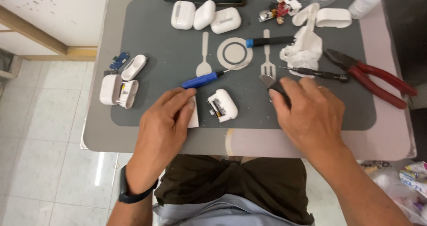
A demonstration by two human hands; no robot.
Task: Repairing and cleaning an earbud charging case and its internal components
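On the grey mat (147,21) of the counter (391,137), the opened white earbud case (222,105) lies between the hands. Left hand (162,130) presses flat on a white card (194,115); right hand (311,115) is closed round a dark scraper tool (272,84). A slip of that blade could gouge the case or cut fingers. Bottom right, a crinkled plastic packet (413,177).

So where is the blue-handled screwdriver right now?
In the head view the blue-handled screwdriver lies on the grey mat, left of centre, just beyond the left hand, with the opened white earbud case to its right and nearer the person.
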